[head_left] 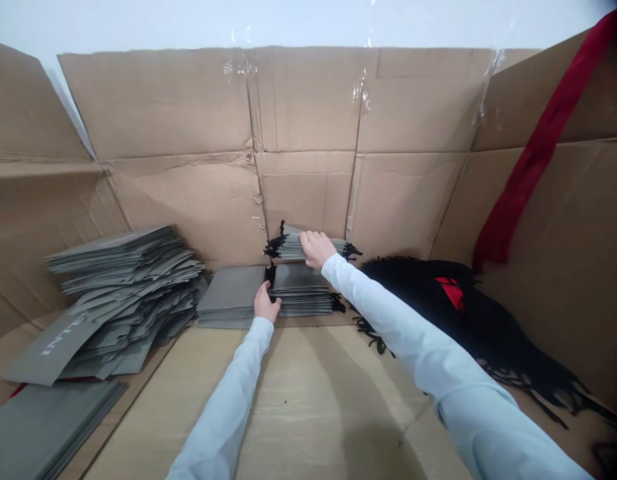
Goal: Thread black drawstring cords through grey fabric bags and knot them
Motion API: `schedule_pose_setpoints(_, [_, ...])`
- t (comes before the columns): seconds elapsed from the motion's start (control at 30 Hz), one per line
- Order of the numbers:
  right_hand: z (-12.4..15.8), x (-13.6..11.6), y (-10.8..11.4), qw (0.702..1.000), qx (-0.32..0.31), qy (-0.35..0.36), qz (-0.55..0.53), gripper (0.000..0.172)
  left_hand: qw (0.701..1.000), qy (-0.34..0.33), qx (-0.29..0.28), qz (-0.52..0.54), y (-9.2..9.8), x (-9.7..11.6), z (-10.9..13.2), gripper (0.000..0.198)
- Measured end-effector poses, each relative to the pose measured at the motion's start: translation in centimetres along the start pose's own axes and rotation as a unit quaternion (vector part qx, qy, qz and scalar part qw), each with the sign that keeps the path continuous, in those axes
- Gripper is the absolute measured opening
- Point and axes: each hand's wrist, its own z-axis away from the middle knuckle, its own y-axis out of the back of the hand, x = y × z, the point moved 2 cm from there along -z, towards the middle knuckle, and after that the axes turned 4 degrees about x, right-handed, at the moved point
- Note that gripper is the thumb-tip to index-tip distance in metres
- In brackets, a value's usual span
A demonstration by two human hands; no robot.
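Note:
Both my arms, in pale sleeves, reach far forward toward the cardboard back wall. My right hand [316, 249] lies on top of a small bundle of flat grey paper bags with black cord handles [291, 245], fingers curled over its edge. My left hand [266, 303] rests against the left end of a lower stack of the same grey bags [303, 292], fingers closed on its edge. The upper bundle is held a little above the lower stack, tilted.
A short flat grey stack [231, 297] lies left of my hands. A tall messy pile of grey bags [123, 293] sits far left, more flat ones [43, 427] at bottom left. A heap of black cords [488, 327] lies right, under a red ribbon [533, 153]. Cardboard [308, 400] covers floor and walls.

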Motion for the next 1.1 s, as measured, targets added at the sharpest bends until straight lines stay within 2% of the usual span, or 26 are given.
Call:
schedule_pose_setpoints(0.13, [0.8,-2.3,-3.0,0.999,-0.03,0.039,-0.011,0.046,0.994,-0.055,-0.086,-0.033,0.3,-0.8,-0.8,0.023])
schedule_pose_setpoints(0.27, [1.7,-4.2,-4.9,0.995,-0.078,0.063,-0.028,0.049,0.981,-0.125,-0.135,-0.067,0.7,-1.2,-1.2,0.023])
schedule_pose_setpoints(0.47, [2.3,-5.0,-7.9,0.977,-0.192,0.066,-0.07,0.054,0.971,-0.112,-0.181,-0.111,0.7,-1.5,-1.2,0.024])
schedule_pose_setpoints(0.6, [2.2,-4.4,-9.2,0.964,-0.234,0.068,-0.105,0.05,0.964,-0.125,-0.185,-0.141,0.6,-1.5,-0.8,0.026])
schedule_pose_setpoints(0.67, [2.0,-4.1,-9.1,0.961,-0.234,0.079,-0.124,0.05,0.96,-0.137,-0.178,-0.165,0.6,-1.4,-0.6,0.027])
schedule_pose_setpoints(0.8, [1.4,-4.0,-7.7,0.962,-0.195,0.097,-0.163,0.054,0.949,-0.142,-0.169,-0.226,1.0,-0.9,-0.3,0.029])
schedule_pose_setpoints(0.93, [1.3,-4.7,-6.5,0.958,-0.2,0.124,-0.164,0.055,0.944,-0.124,-0.175,-0.249,1.2,-0.6,-0.2,0.03])
schedule_pose_setpoints(1.1, [2.0,-5.4,-5.3,0.985,-0.112,0.096,-0.094,0.052,0.958,-0.103,-0.165,-0.209,1.2,-0.5,0.1,0.026])
